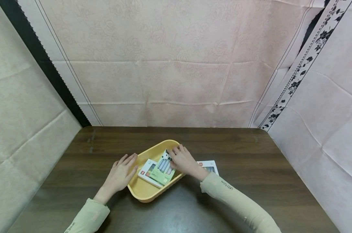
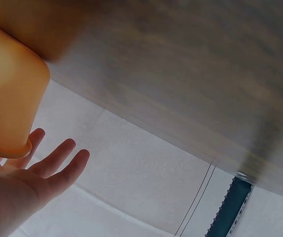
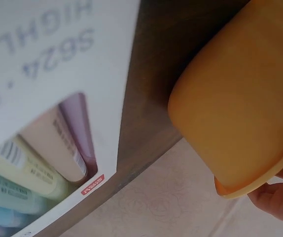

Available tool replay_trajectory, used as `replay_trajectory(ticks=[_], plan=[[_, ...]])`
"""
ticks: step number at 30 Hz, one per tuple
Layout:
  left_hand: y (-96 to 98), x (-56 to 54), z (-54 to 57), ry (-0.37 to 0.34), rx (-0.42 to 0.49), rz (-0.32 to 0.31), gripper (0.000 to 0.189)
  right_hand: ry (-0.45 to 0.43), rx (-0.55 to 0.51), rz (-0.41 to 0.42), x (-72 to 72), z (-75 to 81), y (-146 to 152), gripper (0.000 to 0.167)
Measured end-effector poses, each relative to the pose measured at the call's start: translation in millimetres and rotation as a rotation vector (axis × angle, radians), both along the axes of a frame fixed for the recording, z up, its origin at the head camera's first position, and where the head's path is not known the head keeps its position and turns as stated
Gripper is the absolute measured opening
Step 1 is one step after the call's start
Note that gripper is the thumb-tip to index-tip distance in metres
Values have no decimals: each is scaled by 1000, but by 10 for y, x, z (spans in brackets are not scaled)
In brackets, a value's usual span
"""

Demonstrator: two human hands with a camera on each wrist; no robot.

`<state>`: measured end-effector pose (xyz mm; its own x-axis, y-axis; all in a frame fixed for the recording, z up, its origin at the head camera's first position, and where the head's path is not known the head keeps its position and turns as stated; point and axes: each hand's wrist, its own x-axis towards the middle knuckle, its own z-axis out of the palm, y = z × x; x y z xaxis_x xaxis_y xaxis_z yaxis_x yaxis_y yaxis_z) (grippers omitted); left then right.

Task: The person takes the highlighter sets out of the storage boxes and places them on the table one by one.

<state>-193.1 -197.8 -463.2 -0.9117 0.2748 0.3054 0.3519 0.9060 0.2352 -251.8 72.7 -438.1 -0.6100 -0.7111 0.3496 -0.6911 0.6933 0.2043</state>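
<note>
Left arm: While the left sleeve (image 1: 90, 213) slants up from the lower left of the head frame, the left hand (image 1: 120, 174) reaches toward upper right, near the centre.
Left fingers: outstretched, the thumb apart from them, at the tray's left rim; nothing is gripped. In the left wrist view they spread at lower left, beside the rim.
Right arm: the right sleeve (image 1: 237, 197) runs from the lower right up and leftward; the right hand (image 1: 184, 161) crosses the tray's right rim, fingers bent downward.
Right fingers: bent at the green pack's upper right edge, partly closed; whether they pinch it I cannot tell.
Green pack (image 1: 163, 171): inside the yellow tray (image 1: 141, 191), lower centre of the head frame, partly over a white pack (image 1: 144, 171).
Other white pack (image 1: 211, 166): on the counter (image 1: 240, 152), right of the tray, partly behind the right wrist; highlighters show through its window at left in the right wrist view.
</note>
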Motion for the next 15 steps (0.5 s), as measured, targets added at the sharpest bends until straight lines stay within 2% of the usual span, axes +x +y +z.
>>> replay_trajectory(ticks=[15], plan=[[5,-7,6,6,-8,-1,48,63,-23,10,-49,14,-17,43]])
